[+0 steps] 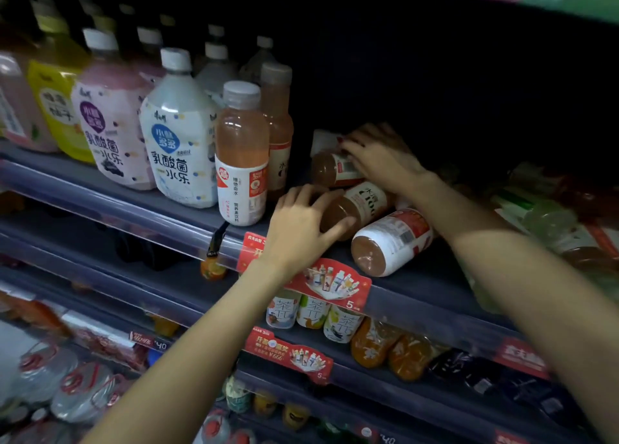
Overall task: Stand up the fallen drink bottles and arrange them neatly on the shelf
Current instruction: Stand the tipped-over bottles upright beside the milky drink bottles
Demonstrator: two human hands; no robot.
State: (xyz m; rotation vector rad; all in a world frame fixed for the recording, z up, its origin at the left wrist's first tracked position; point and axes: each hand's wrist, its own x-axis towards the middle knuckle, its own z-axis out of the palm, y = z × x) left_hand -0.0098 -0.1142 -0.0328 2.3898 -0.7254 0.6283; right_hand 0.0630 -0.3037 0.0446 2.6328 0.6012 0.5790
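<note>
Head view: the shelf (140, 205) carries a standing row on the left, big white-label bottle (181, 142), then the upright orange bottle (242, 155) at the row's end. Just right of it, three fallen bottles lie in a pile. My left hand (301, 226) curls round the middle fallen bottle (355, 209) near its base. My right hand (378, 158) rests over the rear fallen bottle (335, 169), fingers curled on its label. The front fallen bottle (392, 242) lies untouched, base toward me, touching the middle one. Best lift the middle one clear first, tip it cap-up, set it beside the upright orange bottle; watch the front one doesn't roll off the edge.
</note>
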